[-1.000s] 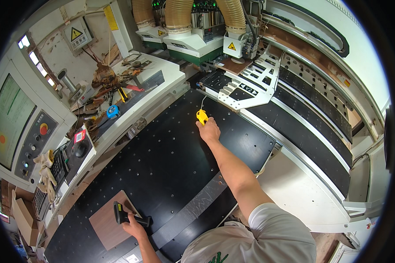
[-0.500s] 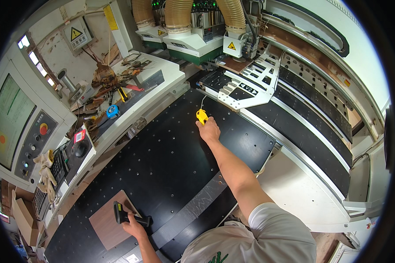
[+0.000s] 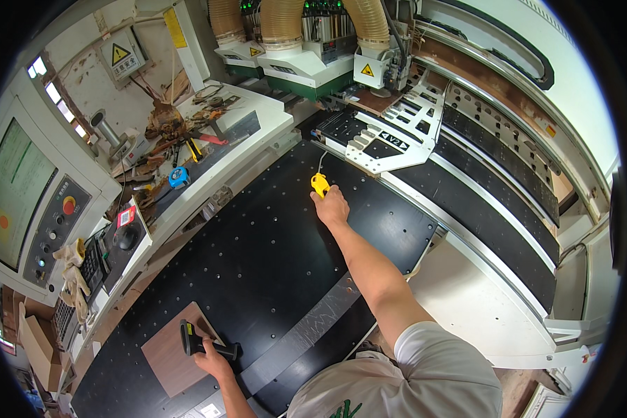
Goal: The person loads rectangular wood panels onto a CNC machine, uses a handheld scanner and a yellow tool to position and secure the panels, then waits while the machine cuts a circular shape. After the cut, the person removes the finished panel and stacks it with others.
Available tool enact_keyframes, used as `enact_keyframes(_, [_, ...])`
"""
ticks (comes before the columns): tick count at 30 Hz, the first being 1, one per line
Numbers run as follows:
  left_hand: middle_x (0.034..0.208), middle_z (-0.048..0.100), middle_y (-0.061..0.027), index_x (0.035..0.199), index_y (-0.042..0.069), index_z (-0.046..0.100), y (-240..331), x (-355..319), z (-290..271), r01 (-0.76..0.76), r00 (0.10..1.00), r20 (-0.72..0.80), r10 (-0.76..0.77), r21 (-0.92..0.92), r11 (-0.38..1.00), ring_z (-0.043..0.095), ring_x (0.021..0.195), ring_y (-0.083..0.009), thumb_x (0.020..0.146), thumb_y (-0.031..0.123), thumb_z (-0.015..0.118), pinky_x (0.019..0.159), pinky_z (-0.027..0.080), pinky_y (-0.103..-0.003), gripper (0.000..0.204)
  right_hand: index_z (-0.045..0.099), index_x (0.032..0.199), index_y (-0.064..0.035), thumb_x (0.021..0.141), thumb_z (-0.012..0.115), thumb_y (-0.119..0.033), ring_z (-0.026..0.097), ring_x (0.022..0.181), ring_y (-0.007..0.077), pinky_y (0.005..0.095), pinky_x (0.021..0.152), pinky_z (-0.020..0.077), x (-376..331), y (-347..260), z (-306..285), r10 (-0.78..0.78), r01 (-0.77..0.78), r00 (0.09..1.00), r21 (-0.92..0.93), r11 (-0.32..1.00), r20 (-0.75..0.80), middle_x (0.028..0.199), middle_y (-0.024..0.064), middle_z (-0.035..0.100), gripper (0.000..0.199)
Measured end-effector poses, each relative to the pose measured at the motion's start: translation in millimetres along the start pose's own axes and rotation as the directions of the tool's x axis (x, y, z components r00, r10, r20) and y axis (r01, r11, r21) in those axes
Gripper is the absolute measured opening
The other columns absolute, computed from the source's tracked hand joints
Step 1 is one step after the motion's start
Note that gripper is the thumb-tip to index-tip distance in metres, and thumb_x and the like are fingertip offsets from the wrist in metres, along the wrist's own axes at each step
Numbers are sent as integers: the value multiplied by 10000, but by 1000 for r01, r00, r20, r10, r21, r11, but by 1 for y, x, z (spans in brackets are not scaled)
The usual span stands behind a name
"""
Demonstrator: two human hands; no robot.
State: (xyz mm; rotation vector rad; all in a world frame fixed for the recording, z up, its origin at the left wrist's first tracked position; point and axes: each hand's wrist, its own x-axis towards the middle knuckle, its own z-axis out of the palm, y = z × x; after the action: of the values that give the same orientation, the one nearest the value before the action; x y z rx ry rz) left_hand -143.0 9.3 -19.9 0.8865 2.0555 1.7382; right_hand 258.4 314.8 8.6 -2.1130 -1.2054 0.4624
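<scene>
My left hand (image 3: 214, 361) is closed round the handle of a black barcode scanner (image 3: 187, 337), held above a brown wood-grain panel (image 3: 166, 355) at the lower left. The panel lies flat on a black table (image 3: 258, 237) dotted with small round holes. Stretched far forward, my right hand (image 3: 333, 207) grips a yellow air blow gun (image 3: 320, 184). Its thin bent nozzle points away from me, toward the near edge of a white slotted machine plate (image 3: 397, 143). My palm covers part of the blow gun's handle.
A control cabinet (image 3: 21, 195) with a screen stands left, beside a keyboard, gloves (image 3: 73, 272) and a black mouse (image 3: 126, 237). A blue tape measure (image 3: 180, 177) and scraps lie on the white bench. Machine heads with ribbed hoses (image 3: 283, 28) stand behind; black rails (image 3: 467, 209) run right.
</scene>
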Motion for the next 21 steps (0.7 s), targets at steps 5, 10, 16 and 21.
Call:
enact_keyframes(5, [827,694,-69,913,-81,687,1,0,0,14,1000,-4,-14,33,999,628,738,-152,957,289,692,675,498,-326,372,569,1258,6,950,739,-487,692,1156,419,503,986,555,1,1,0,4,-4,1000,10,1000,-6,1268,230,695,606])
enact_keyframes(10, [867,710,-93,982,-109,677,1,0,-3,38,999,25,-39,49,998,623,793,-186,942,233,672,774,509,-358,345,578,1237,-4,946,735,-521,690,1171,414,508,989,551,-4,1,-3,-6,6,1000,4,1000,14,1238,227,716,614])
enact_keyframes(16, [804,684,-65,932,-93,680,-4,3,-1,-23,1000,-14,23,26,999,634,733,-163,950,286,696,686,506,-351,379,584,1274,-21,961,671,-615,721,1092,449,541,941,573,6,36,-53,26,-26,1000,-45,999,5,1137,257,750,677])
enact_keyframes(21, [811,693,-71,940,-101,689,-5,2,1,-17,1000,6,17,9,1000,630,738,-168,945,286,696,688,499,-345,388,628,1235,4,990,617,-626,708,1050,503,557,918,550,20,114,-115,95,-72,974,116,991,-207,1084,318,735,676])
